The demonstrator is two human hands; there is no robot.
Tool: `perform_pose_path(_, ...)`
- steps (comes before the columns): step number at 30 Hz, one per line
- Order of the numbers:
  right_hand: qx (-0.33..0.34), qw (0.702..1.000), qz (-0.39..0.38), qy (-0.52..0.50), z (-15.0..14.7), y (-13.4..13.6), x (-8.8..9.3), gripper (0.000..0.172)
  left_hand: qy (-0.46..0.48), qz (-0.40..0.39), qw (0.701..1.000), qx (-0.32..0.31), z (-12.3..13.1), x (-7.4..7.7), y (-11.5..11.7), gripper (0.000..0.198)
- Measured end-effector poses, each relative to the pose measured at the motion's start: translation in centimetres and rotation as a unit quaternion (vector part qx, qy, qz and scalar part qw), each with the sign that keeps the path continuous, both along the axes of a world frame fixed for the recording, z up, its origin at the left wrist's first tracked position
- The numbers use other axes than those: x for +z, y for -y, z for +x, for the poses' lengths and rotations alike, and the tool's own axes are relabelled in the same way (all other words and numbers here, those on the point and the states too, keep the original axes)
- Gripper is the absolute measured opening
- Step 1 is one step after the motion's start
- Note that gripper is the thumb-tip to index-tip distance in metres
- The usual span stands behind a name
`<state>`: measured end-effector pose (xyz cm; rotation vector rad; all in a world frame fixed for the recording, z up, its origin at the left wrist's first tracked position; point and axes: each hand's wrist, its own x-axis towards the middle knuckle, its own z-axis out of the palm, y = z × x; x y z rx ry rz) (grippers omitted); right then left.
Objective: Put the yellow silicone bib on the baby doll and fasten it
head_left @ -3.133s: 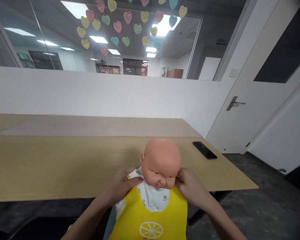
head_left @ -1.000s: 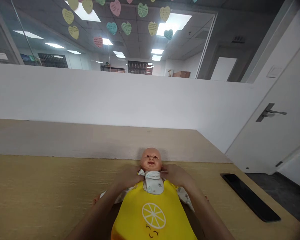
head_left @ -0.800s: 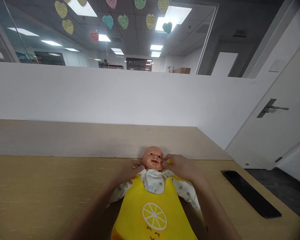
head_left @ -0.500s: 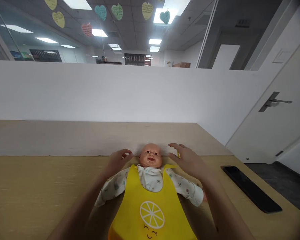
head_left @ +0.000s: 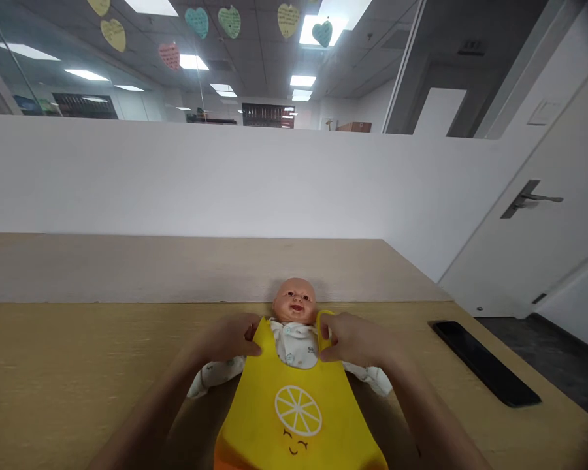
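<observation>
A baby doll (head_left: 294, 301) in a white patterned top lies face up on the table. Over its chest is a yellow bib (head_left: 255, 408) printed with a white lemon slice and a small smiling face. My left hand (head_left: 232, 336) pinches the bib's upper edge by the doll's shoulder. On the other side, my right hand (head_left: 353, 339) has its fingers closed on the bib's strap, whose yellow loop shows beside the doll's neck. The doll's arms are partly hidden under my hands and forearms.
A black phone (head_left: 485, 362) lies on the wooden table (head_left: 78, 365) to the right. Behind the table stands a white wall (head_left: 200, 179) with glass above it, bearing heart-shaped notes. A door with a metal handle (head_left: 532, 198) is at the far right.
Both hands have come down from beside the doll's head to the bib's upper corners and closed on them. The right strap now curves up by the neck.
</observation>
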<state>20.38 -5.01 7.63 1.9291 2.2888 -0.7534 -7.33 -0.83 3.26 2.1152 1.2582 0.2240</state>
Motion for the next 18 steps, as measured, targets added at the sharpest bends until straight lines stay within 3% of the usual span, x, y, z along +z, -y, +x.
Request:
perform_pose_path(3,0.017,1.0,-0.006,-0.015,-0.4,-0.2,-0.6,0.032,0.0,-0.03,1.0,-0.004,0.1,0.4,0.0,0.012)
perform_pose_path(8,0.006,1.0,-0.004,0.0,-0.5,-0.5,-0.9,0.029,0.122,-0.087,0.988,-0.02,0.5,2.0,0.6,0.024)
perform_pose_path(11,0.018,1.0,-0.003,-0.018,-0.3,-0.7,-1.2,0.029,0.158,-0.12,0.98,0.016,0.8,2.6,0.8,0.03)
perform_pose_path(14,0.023,0.999,-0.014,-0.037,-0.1,-1.1,-1.6,0.035,0.147,-0.11,0.98,0.075,0.9,1.9,0.2,0.021)
perform_pose_path(18,0.009,0.997,-0.031,-0.066,0.2,-1.5,-2.4,0.044,0.147,-0.062,0.979,0.126,1.0,-0.3,-1.1,0.015)
